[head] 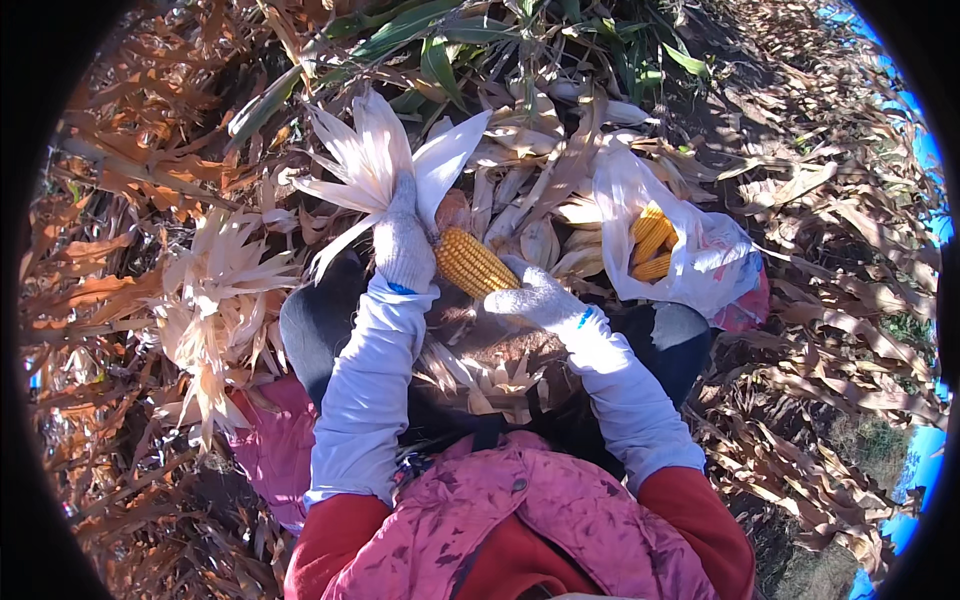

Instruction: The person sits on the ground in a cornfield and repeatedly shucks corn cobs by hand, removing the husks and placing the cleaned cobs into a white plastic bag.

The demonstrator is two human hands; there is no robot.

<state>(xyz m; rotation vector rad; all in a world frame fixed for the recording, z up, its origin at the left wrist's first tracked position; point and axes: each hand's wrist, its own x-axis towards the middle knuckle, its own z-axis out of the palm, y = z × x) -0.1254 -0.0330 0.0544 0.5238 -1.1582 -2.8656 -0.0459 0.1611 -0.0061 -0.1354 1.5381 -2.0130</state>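
A yellow ear of corn (474,261) is held between my two gloved hands, its kernels bare. My left hand (403,236), in a whitish knit glove, grips the pulled-back pale husk (375,154) at the base of the ear. The husk leaves fan out above and to the left of that hand. At the ear's lower right end, my right hand (536,295) closes around the tip with thumb and fingers. Its palm side is hidden.
A white plastic bag (705,251) with several bare ears (652,240) lies by my right knee. Empty husks (217,300) pile up on the left. Unhusked ears (536,240) and green leaves (442,67) lie ahead. Dry leaves (832,300) cover the ground on the right.
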